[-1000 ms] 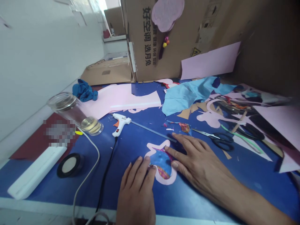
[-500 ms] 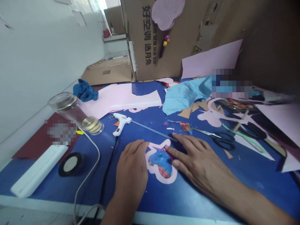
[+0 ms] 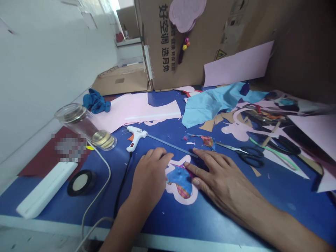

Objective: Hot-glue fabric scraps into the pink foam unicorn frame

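Observation:
A pink paper cutout (image 3: 193,200) with a scalloped outline lies flat before me. Blue fabric (image 3: 181,180) with a patterned orange-and-purple piece (image 3: 184,191) fills its middle. The fingers of my right hand (image 3: 223,178) are stretched out, the tips pressing the cutout's right and upper edge. On the other side my left hand (image 3: 151,175) is closed, fingers curled at the cutout's left edge; anything inside it is hidden. A white hot glue gun (image 3: 135,137) with a long glue stick (image 3: 170,145) rests just beyond both hands.
Black-handled scissors (image 3: 249,155) and fabric scraps (image 3: 207,140) lie beyond my right hand. At left are a glass bottle (image 3: 86,122), black tape (image 3: 81,182), a white power strip (image 3: 47,189) and cords (image 3: 101,196). Light-blue cloth (image 3: 210,105) lies before a cardboard box (image 3: 168,77).
My left hand has lifted slightly and shifted along the cutout's left edge, its fingers more curled. The right hand stays almost still on the cutout.

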`<state>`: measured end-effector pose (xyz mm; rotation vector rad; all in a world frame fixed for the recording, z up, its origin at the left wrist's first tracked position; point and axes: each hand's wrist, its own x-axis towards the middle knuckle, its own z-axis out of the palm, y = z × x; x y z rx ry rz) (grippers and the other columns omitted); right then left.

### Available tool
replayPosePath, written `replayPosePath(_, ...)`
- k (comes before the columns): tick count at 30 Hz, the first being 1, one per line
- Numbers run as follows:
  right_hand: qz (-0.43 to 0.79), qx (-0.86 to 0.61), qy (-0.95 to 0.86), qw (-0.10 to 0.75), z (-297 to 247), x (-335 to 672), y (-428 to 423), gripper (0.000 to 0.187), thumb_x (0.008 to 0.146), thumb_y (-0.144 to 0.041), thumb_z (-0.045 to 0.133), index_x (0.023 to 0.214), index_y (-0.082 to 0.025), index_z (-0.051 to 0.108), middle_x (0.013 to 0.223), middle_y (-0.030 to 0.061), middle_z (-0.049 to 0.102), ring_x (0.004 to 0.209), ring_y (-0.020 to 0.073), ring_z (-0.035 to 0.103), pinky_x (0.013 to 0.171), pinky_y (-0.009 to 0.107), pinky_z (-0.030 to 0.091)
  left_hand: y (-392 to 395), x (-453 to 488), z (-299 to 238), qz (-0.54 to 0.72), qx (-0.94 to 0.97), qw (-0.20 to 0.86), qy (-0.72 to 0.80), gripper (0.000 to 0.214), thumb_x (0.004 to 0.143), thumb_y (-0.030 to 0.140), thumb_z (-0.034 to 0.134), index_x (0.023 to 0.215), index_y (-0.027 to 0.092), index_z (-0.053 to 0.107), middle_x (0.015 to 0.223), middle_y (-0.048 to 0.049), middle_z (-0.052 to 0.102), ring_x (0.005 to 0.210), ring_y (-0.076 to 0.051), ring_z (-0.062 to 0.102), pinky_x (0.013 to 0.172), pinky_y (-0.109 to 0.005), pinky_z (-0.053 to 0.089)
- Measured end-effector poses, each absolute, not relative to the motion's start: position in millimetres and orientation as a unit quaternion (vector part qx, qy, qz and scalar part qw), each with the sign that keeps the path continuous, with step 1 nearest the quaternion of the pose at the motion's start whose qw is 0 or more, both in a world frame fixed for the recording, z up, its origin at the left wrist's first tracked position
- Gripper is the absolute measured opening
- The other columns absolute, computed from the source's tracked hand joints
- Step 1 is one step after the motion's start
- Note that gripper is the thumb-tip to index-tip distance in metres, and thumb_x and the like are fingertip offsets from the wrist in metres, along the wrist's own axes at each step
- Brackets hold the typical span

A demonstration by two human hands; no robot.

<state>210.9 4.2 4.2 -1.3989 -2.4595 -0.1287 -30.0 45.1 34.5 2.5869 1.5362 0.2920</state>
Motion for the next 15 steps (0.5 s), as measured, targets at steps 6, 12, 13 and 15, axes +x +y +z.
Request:
replayPosePath(6, -0.049, -0.488, -0.856, 0.166, 4.4, 209.3, 4.4, 0.04, 0.112, -0.037, 0.048, 0.141, -0.028, 0.073, 0.154, 0.0208, 0.061, 0.133, 0.041, 0.062, 0.099, 0.063, 0.055, 7.5, -20.7, 11.2, 0.13, 0.896, 0.004, 0.424, 0.051, 0.095, 0.001, 0.045, 0.14, 0.012, 0.066, 0.15, -0.0133, 0.068, 0.137, -0.03, 0.063, 0.11, -0.046, 0.056)
replayPosePath(12, -0.043, -0.487, -0.857, 0.164, 4.6, 209.3, 4.5, 0.038, 0.111, -0.035, 0.051, 0.141, -0.028, 0.074, 0.153, 0.0203, 0.061, 0.133, 0.0404, 0.062, 0.1, 0.062, 0.055, -0.2, -22.2, -8.4, 0.12, 0.891, 0.007, 0.437, 0.055, 0.094, 0.001, 0.044, 0.144, 0.011, 0.064, 0.156, -0.0141, 0.063, 0.146, -0.03, 0.057, 0.119, -0.046, 0.052)
replayPosePath(13, -0.043, -0.488, -0.856, 0.164, 4.6, 209.2, 4.5, 0.038, 0.111, -0.035, 0.052, 0.141, -0.028, 0.073, 0.153, 0.0201, 0.062, 0.133, 0.0403, 0.062, 0.1, 0.062, 0.055, 0.0, -22.5, -9.1, 0.121, 0.891, 0.007, 0.437, 0.055, 0.094, 0.001, 0.044, 0.145, 0.011, 0.063, 0.157, -0.014, 0.062, 0.147, -0.03, 0.057, 0.119, -0.046, 0.053)
replayPosePath(15, -0.045, -0.488, -0.856, 0.162, 5.0, 209.0, 4.5, 0.038, 0.11, -0.035, 0.053, 0.141, -0.028, 0.073, 0.153, 0.0199, 0.062, 0.132, 0.0405, 0.062, 0.1, 0.062, 0.055, 0.3, -22.7, -9.7, 0.121, 0.891, 0.005, 0.437, 0.057, 0.094, 0.001, 0.044, 0.147, 0.011, 0.062, 0.158, -0.0134, 0.062, 0.147, -0.03, 0.057, 0.119, -0.045, 0.053)
